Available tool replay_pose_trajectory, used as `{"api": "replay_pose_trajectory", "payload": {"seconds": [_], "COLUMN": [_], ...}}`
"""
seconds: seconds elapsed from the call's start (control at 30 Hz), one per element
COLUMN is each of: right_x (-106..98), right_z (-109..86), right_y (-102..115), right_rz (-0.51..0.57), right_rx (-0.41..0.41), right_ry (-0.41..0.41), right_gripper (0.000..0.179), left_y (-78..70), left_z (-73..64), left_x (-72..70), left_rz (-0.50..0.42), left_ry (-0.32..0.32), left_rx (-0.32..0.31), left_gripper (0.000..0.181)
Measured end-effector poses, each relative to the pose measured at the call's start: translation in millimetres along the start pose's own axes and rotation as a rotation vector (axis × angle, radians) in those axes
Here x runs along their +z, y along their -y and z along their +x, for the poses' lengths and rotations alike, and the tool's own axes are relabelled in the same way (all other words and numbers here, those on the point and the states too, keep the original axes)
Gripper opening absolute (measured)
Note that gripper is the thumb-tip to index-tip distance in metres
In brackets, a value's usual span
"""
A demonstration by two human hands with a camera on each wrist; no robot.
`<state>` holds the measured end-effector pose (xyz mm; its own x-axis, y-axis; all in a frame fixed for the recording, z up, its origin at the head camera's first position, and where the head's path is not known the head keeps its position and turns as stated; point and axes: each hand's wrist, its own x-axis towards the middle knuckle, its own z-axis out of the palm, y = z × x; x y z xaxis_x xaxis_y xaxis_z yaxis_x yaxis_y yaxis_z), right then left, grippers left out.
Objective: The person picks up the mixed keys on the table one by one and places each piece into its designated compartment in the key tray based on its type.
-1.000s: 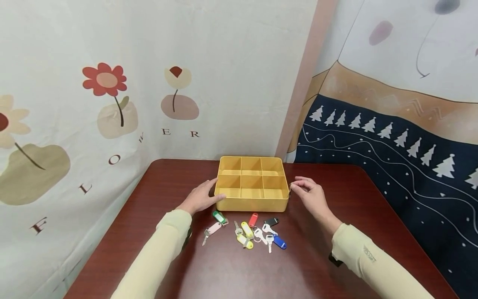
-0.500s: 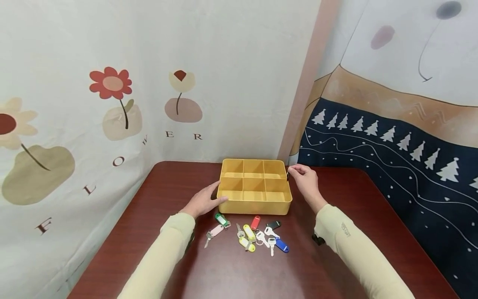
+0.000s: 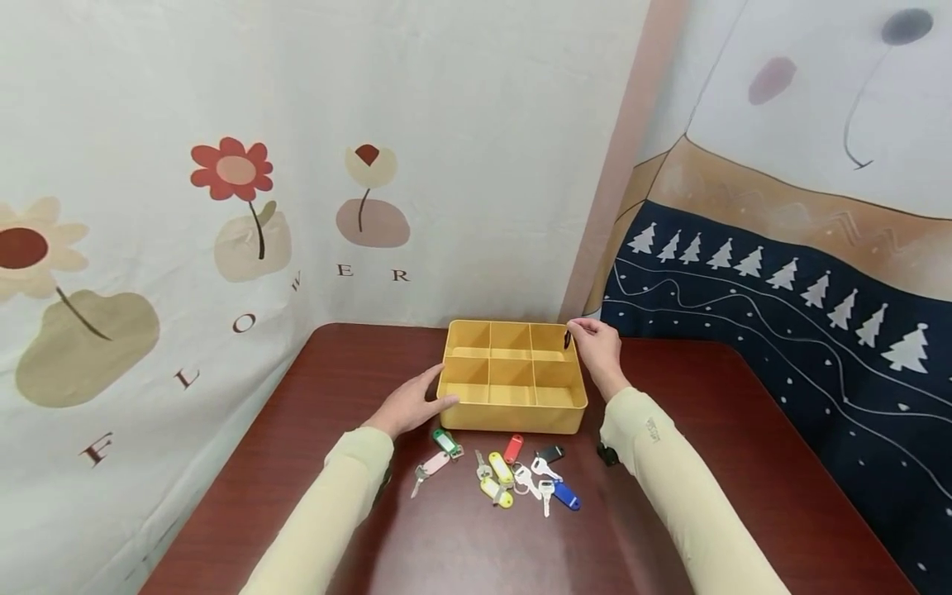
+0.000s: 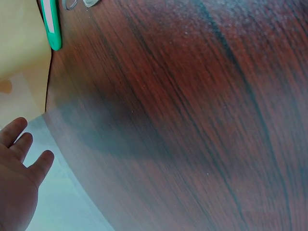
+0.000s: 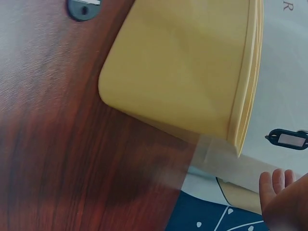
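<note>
A yellow box with several compartments (image 3: 509,420) stands toward the back of the table. My left hand (image 3: 409,405) rests against its left side, thumb near the front left corner; the left wrist view shows that hand's fingers (image 4: 41,166) spread and fairly straight. Over the back right compartment, my right hand (image 3: 601,351) pinches a black key tag (image 3: 568,339), which hangs from the fingertips. The right wrist view shows this tag (image 5: 288,139) with its pale label, above the box rim; the pinching fingertips are out of that frame.
Before the box lie keys with tags: green (image 3: 446,442), pink (image 3: 435,463), yellow (image 3: 502,468), red (image 3: 514,449), black (image 3: 550,454) and blue (image 3: 567,496). Printed curtains (image 3: 506,165) hang behind the table (image 3: 491,549).
My right hand has moved from beside the box's right wall up and back to over the back right compartment, carrying the black key tag. The left hand has kept its place at the box.
</note>
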<state>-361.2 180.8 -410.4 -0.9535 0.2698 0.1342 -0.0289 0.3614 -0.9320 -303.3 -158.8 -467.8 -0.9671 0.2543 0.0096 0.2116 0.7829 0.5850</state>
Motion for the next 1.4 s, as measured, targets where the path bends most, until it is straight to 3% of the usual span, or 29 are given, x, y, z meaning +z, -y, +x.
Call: {"api": "replay_pose_trajectory", "payload": {"seconds": [0.4,0.73,1.03,1.17,1.4], "right_x": [6,11,11,9,8], "right_z": [10.1,14.2,15.3,15.2,15.8], "right_y": [-6,-8,-11,-12,-9], "right_rz": [-0.014,-0.060,-0.084,-0.077,-0.004], "right_rx": [0.030,-0.003,-0.016,-0.029,0.016], "right_ry": [-0.020,-0.043,0.006,-0.005,0.014], "right_gripper": [0.028,0.029,0.033,0.032,0.034], "left_y": [-4.7,-7.7,-11.6,-11.1,-4.5], "left_z": [-0.9,-1.7,-1.5,-1.5,-4.5], "left_x": [1.8,3.7,5.4,3.4,-5.6], "left_rz": [-0.009,-0.001,0.018,0.032,0.043], "left_ry": [0.001,0.010,0.016,0.008,-0.003], "left_rx": [0.007,-0.001,-0.007,-0.009,-0.030], "left_gripper": [0.082,0.083,0.085,0.087,0.088]}}
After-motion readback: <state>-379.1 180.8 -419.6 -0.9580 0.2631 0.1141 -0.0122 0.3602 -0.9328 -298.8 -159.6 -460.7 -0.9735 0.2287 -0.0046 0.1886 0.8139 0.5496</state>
